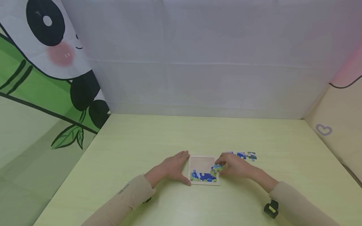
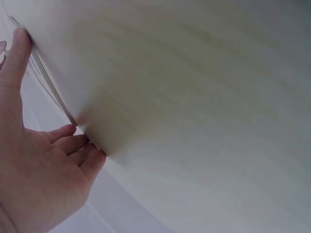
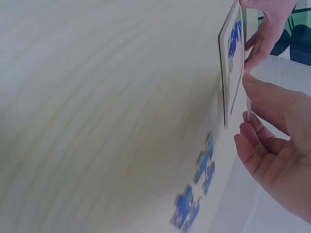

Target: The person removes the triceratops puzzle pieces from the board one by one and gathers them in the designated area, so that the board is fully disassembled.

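Note:
A shallow wooden puzzle tray lies flat on the table, its lower part filled with blue and green pieces. My left hand rests along the tray's left side, thumb at the near corner and the other fingers extended near the far one. In the left wrist view, that thumb touches the tray's edge. My right hand pinches a green and blue puzzle piece between thumb and fingers over the tray's right edge. The right wrist view shows this piece only as a thin edge.
Several loose puzzle pieces lie on the table just beyond my right hand. A pale cloth wall rises behind the table, with printed panels at both sides. A black wrist strap is on the right sleeve.

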`<action>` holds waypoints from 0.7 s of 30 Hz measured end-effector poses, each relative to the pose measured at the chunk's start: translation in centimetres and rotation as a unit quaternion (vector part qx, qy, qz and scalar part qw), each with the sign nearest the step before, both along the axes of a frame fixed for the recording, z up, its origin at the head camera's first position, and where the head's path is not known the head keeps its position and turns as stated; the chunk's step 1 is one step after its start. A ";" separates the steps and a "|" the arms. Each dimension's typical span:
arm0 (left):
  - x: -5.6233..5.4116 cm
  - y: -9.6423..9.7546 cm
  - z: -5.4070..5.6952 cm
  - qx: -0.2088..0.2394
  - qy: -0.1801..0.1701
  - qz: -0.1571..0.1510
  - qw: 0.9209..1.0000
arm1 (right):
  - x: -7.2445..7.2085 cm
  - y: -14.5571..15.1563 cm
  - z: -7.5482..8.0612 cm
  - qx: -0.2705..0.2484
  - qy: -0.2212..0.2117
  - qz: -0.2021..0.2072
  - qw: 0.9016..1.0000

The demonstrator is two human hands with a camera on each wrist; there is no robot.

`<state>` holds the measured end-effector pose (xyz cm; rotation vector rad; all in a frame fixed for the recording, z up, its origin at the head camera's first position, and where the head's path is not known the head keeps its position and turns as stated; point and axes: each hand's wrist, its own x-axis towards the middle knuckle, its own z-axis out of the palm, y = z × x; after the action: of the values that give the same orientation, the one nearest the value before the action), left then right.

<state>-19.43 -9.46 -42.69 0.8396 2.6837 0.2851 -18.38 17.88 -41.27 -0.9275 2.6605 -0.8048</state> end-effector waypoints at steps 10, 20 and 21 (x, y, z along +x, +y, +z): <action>-0.1 -0.1 -0.3 0.000 0.006 -0.003 1.000 | 0.0 3.7 0.7 0.010 0.039 -0.019 0.999; -0.1 0.0 -0.4 0.005 -0.002 0.000 1.000 | 0.6 7.8 0.3 0.002 0.030 -0.072 0.997; -0.1 0.0 -0.4 0.004 0.000 -0.001 1.000 | 0.7 8.2 0.2 0.002 0.032 -0.075 0.997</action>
<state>-19.55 -9.43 -43.09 0.8446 2.6822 0.2962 -17.64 26.13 -41.11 -0.7734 2.8134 -0.8146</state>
